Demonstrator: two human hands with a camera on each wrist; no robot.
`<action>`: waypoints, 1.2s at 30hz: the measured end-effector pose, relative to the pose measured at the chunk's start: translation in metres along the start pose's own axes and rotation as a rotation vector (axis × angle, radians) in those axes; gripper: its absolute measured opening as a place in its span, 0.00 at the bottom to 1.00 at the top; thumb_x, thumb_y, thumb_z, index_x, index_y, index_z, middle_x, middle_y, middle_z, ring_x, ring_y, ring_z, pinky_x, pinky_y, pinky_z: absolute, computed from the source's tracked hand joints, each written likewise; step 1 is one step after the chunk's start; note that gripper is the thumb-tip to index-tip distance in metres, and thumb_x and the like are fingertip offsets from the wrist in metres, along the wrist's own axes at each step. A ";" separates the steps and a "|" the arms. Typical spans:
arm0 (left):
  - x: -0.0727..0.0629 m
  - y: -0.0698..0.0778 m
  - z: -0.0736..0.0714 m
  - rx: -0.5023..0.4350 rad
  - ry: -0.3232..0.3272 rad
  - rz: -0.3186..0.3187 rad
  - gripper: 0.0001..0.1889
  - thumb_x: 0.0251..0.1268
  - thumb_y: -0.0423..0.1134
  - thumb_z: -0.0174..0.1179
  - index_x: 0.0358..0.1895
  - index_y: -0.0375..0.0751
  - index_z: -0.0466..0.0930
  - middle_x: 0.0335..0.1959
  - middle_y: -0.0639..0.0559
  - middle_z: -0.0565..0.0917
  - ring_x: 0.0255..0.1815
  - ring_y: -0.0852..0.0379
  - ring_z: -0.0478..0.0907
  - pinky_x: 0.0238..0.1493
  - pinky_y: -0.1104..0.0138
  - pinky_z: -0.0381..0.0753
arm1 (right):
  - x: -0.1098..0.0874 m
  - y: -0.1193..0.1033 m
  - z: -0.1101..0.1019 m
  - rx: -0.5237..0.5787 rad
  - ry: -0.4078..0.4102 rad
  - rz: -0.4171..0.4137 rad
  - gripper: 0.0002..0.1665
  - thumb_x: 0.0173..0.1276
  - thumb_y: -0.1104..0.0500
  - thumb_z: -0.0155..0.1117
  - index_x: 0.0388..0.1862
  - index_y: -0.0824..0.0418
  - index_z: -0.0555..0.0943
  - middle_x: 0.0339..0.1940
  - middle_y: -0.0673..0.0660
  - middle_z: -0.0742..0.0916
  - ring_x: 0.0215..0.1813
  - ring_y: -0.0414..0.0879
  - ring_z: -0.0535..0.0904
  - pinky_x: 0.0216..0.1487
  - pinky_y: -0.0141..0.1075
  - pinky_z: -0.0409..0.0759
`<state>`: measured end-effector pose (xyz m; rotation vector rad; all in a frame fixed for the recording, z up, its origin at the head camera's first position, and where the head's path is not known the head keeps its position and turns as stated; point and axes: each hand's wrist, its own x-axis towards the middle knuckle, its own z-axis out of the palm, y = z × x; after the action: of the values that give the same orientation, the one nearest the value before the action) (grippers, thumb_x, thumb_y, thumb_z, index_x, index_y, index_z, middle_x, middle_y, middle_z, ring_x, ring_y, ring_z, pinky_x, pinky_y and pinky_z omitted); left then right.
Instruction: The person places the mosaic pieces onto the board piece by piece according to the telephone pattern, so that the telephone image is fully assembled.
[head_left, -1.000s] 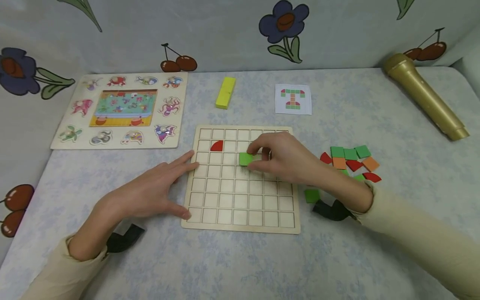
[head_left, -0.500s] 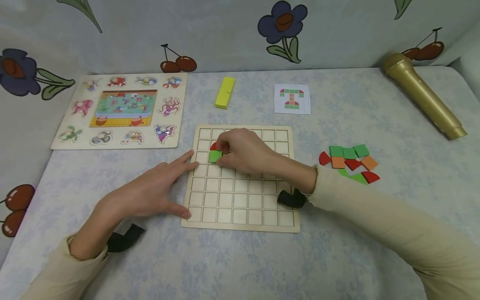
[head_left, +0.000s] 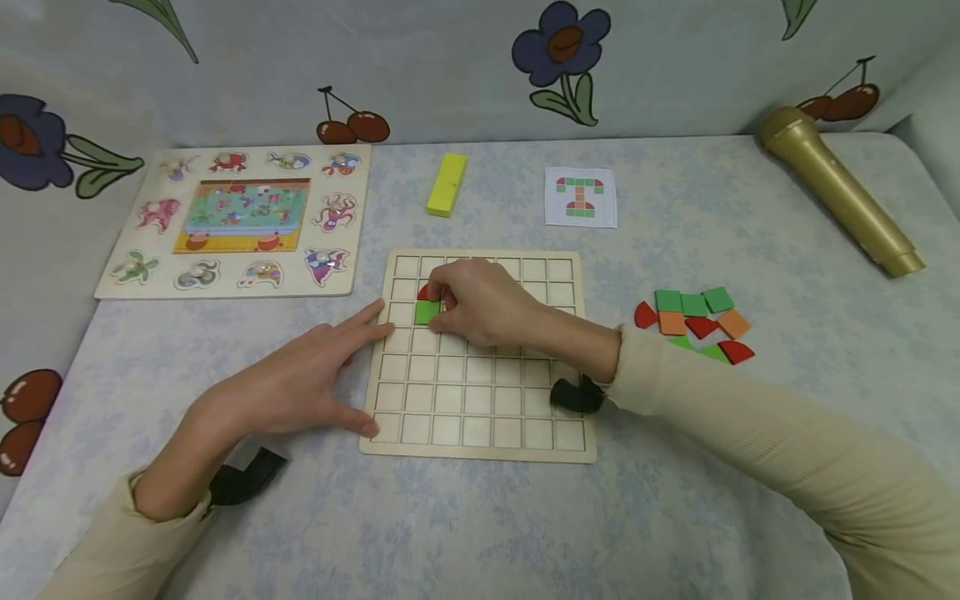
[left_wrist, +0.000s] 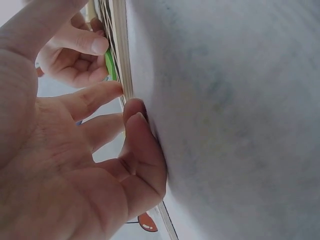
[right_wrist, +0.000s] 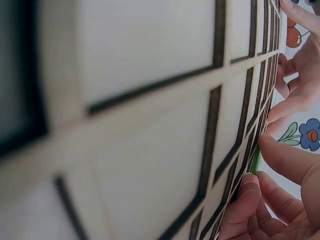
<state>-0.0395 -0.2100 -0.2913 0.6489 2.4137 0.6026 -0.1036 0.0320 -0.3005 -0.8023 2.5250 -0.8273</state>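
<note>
- At the far left, a wooden peg puzzle (head_left: 167,277) with sea-animal pieces lies flat on the cloth.
- Next is the left hand (head_left: 300,379); it grasps nothing, its fingers are spread, and the fingertips and thumb touch the left edge of the wooden grid board (head_left: 477,431).
- On this board, in the second column, a red quarter-circle tile (head_left: 423,292) lies in the second row from the top, partly covered by fingers.
- Directly below it, at the third row, is the light-green square tile (head_left: 427,312); I cannot tell whether it sits fully in its cell.
- A yellow block (head_left: 447,185) lies behind the board.
- The right hand (head_left: 487,304) pinches the light-green square tile between thumb and fingers, at its right side.
- Further right, a pattern card (head_left: 581,197), then loose coloured tiles (head_left: 693,305), then a gold microphone (head_left: 840,190).
</note>
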 end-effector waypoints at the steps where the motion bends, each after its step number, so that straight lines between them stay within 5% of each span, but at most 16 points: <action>1: 0.000 0.000 0.000 0.001 0.001 0.002 0.56 0.43 0.61 0.77 0.76 0.44 0.60 0.81 0.50 0.44 0.70 0.38 0.59 0.62 0.45 0.63 | 0.000 0.000 0.000 -0.001 -0.002 0.000 0.11 0.62 0.59 0.72 0.42 0.62 0.84 0.30 0.48 0.84 0.32 0.43 0.75 0.45 0.37 0.72; 10: 0.000 0.000 -0.001 0.001 -0.003 -0.002 0.55 0.43 0.61 0.77 0.76 0.44 0.60 0.81 0.50 0.44 0.70 0.38 0.60 0.62 0.45 0.63 | -0.002 0.000 -0.001 0.010 -0.022 0.003 0.12 0.63 0.60 0.70 0.45 0.63 0.83 0.26 0.51 0.81 0.31 0.44 0.74 0.41 0.36 0.72; 20: 0.000 -0.001 -0.003 -0.011 -0.019 -0.015 0.56 0.41 0.60 0.78 0.76 0.47 0.60 0.81 0.52 0.43 0.68 0.40 0.62 0.62 0.46 0.63 | -0.017 0.002 -0.023 0.026 -0.109 -0.016 0.13 0.64 0.60 0.69 0.47 0.60 0.83 0.34 0.52 0.82 0.37 0.46 0.74 0.42 0.38 0.72; 28: -0.001 -0.001 -0.003 -0.027 -0.020 -0.010 0.56 0.41 0.60 0.78 0.76 0.46 0.60 0.81 0.53 0.43 0.63 0.43 0.64 0.58 0.50 0.66 | -0.055 0.024 -0.051 0.050 -0.040 -0.039 0.12 0.65 0.62 0.68 0.48 0.61 0.83 0.39 0.53 0.85 0.39 0.46 0.77 0.42 0.41 0.74; 36: 0.001 -0.003 -0.001 -0.036 -0.017 -0.014 0.56 0.41 0.57 0.79 0.76 0.46 0.59 0.81 0.54 0.42 0.65 0.41 0.63 0.59 0.49 0.65 | -0.113 0.067 -0.060 0.061 0.111 0.043 0.11 0.64 0.65 0.69 0.46 0.61 0.83 0.35 0.51 0.81 0.36 0.45 0.74 0.36 0.38 0.73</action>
<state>-0.0417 -0.2121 -0.2920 0.6185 2.3843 0.6308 -0.0727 0.1712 -0.2785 -0.6983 2.5892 -0.9540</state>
